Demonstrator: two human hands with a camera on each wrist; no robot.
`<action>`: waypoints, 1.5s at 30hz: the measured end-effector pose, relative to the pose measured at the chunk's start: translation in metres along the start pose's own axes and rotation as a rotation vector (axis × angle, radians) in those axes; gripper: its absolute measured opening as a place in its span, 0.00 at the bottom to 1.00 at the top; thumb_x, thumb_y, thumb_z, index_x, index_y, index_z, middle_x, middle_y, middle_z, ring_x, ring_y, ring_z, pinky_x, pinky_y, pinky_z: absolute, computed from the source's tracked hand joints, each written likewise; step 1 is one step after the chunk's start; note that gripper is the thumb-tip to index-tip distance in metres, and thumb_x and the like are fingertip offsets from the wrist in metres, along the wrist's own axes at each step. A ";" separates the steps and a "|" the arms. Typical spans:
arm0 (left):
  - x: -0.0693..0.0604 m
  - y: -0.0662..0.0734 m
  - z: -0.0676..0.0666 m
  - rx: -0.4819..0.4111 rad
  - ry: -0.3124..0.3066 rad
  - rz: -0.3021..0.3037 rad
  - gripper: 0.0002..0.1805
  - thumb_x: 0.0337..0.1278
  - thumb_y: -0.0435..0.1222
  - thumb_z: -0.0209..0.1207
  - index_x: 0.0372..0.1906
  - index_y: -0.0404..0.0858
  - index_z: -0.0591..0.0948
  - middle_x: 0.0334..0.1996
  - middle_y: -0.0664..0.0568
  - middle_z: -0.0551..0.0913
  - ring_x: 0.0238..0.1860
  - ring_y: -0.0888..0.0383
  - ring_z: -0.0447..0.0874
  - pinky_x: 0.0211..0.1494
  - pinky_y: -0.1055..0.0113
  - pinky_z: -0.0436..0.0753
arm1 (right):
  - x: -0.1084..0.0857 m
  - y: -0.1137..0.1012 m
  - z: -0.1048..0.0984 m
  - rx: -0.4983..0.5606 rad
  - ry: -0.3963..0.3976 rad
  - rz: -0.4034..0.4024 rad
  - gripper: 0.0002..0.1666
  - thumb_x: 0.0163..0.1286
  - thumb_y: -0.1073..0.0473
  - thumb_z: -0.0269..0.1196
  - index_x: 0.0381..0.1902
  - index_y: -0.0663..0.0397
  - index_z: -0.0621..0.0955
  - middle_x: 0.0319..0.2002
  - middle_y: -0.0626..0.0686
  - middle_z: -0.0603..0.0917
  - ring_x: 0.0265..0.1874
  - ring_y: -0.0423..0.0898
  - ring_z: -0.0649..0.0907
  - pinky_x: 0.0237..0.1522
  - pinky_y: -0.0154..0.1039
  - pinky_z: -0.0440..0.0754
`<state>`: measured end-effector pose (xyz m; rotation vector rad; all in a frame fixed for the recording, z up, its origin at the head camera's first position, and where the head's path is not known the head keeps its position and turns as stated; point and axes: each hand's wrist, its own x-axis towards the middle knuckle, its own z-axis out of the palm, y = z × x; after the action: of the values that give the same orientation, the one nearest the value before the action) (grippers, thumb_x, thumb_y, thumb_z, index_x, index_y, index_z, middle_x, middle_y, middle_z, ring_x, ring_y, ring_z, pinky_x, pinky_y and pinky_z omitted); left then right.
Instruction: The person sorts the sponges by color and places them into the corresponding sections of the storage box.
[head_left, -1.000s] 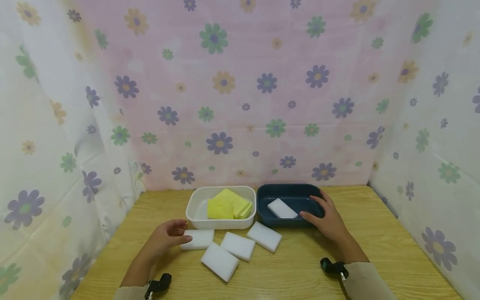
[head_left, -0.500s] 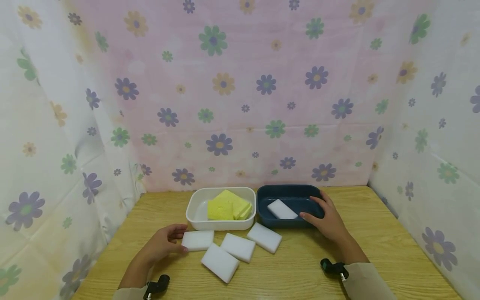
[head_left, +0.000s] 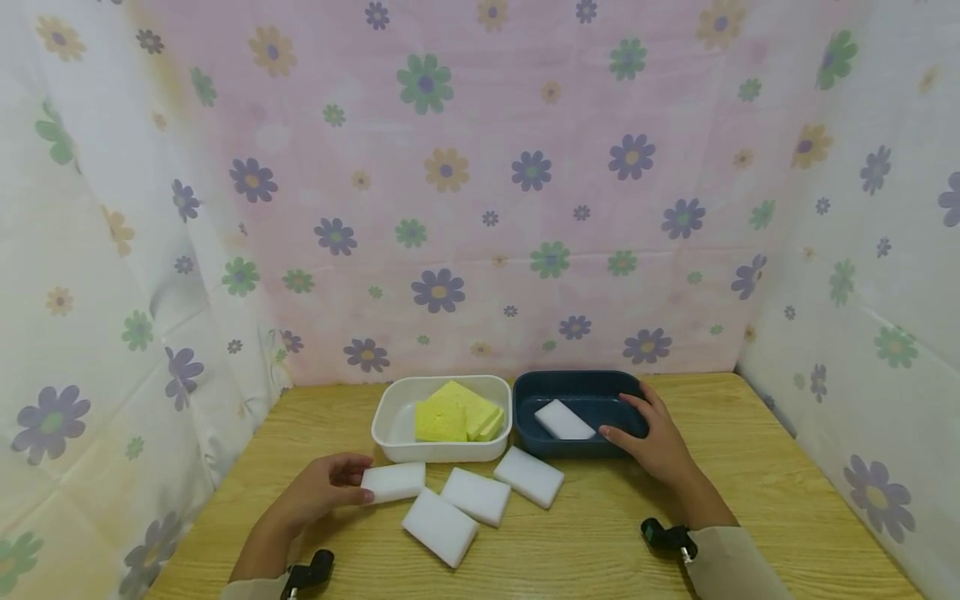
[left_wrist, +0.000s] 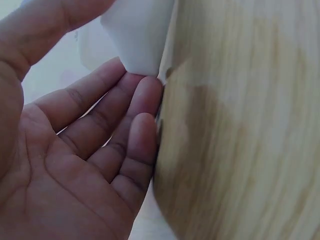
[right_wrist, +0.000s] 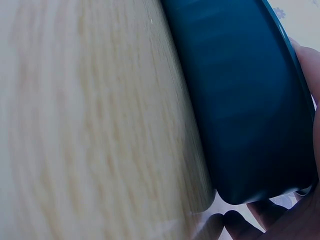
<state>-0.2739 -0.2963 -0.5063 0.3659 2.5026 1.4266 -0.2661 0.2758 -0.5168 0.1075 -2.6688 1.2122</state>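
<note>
My left hand [head_left: 322, 492] pinches the left end of a white sponge [head_left: 397, 482] between thumb and fingers, in front of the white container [head_left: 442, 452]. In the left wrist view the fingertips meet the corner of that white sponge [left_wrist: 142, 40], close to the tabletop. Holding the right end of the dark blue container [head_left: 577, 448], my right hand [head_left: 660, 437] has its thumb over the front rim. The right wrist view shows the wall of the dark blue container [right_wrist: 245, 100], with fingertips around its corner. One white sponge [head_left: 564, 420] lies inside it.
Yellow sponges [head_left: 457, 412] lie in the white container. Three more white sponges rest on the wooden table [head_left: 570, 550]: one near the blue container [head_left: 529, 477], one in the middle [head_left: 476, 496], one in front [head_left: 441, 527]. A flowered curtain [head_left: 480, 208] hangs behind.
My left hand let its fingers spread around the left white sponge, then closed in on it; the sponge now sits slightly turned and a little farther left. My right hand stays put.
</note>
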 end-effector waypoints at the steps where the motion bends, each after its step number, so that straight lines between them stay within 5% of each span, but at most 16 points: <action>1: -0.001 0.000 -0.001 0.001 0.000 0.000 0.37 0.54 0.39 0.76 0.67 0.29 0.77 0.59 0.40 0.84 0.57 0.49 0.83 0.53 0.68 0.82 | 0.000 0.000 0.000 0.000 -0.001 -0.001 0.53 0.66 0.29 0.67 0.80 0.48 0.65 0.85 0.56 0.38 0.80 0.72 0.48 0.68 0.80 0.57; 16: -0.007 0.016 -0.007 -0.036 -0.081 0.061 0.35 0.59 0.40 0.73 0.67 0.27 0.75 0.60 0.38 0.83 0.56 0.49 0.83 0.52 0.68 0.84 | -0.002 -0.002 -0.001 -0.004 0.000 0.002 0.53 0.67 0.30 0.67 0.80 0.48 0.64 0.85 0.56 0.39 0.80 0.72 0.48 0.68 0.80 0.56; 28: -0.007 0.045 0.007 0.022 -0.188 0.180 0.27 0.61 0.39 0.72 0.61 0.32 0.80 0.56 0.41 0.84 0.53 0.51 0.85 0.50 0.65 0.86 | -0.002 -0.004 -0.001 -0.008 0.000 0.003 0.54 0.67 0.30 0.67 0.80 0.50 0.64 0.85 0.56 0.39 0.80 0.72 0.48 0.68 0.80 0.56; 37: -0.008 0.068 0.026 0.027 -0.123 0.221 0.29 0.59 0.42 0.74 0.62 0.35 0.80 0.54 0.45 0.85 0.52 0.53 0.85 0.49 0.65 0.86 | -0.004 -0.003 -0.001 -0.010 -0.001 0.005 0.53 0.67 0.29 0.67 0.80 0.49 0.65 0.85 0.56 0.39 0.80 0.72 0.49 0.68 0.80 0.56; 45: 0.006 0.091 0.055 0.087 -0.027 0.315 0.26 0.56 0.47 0.75 0.58 0.46 0.83 0.53 0.53 0.86 0.52 0.55 0.86 0.52 0.64 0.85 | -0.002 -0.002 0.001 -0.005 0.006 0.000 0.53 0.66 0.30 0.67 0.79 0.50 0.65 0.85 0.56 0.40 0.80 0.72 0.48 0.69 0.79 0.56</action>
<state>-0.2529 -0.2050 -0.4558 0.8225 2.5764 1.4067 -0.2641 0.2736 -0.5159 0.1031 -2.6666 1.2032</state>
